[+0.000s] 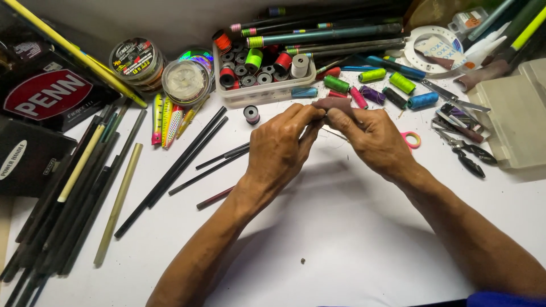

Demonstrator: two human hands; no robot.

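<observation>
1. White worktable (352, 239): bare in front, tools and stock crowded along the far edge.
2. Bundle of dark rod blanks (68, 193): untouched, well left of the hands.
3. Clear tray of thread spools (261, 77): just beyond the hands.
4. Left hand (278, 150), right hand (372, 139): both pinching one piece, raised over the table's centre.
5. Small brown-mauve piece (335, 103): gripped at both ends; work appears in progress, stage unclear.

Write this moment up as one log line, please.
left hand: pinching brown piece | right hand: gripping same piece | behind: clear tray of thread spools | surface: white table
</observation>
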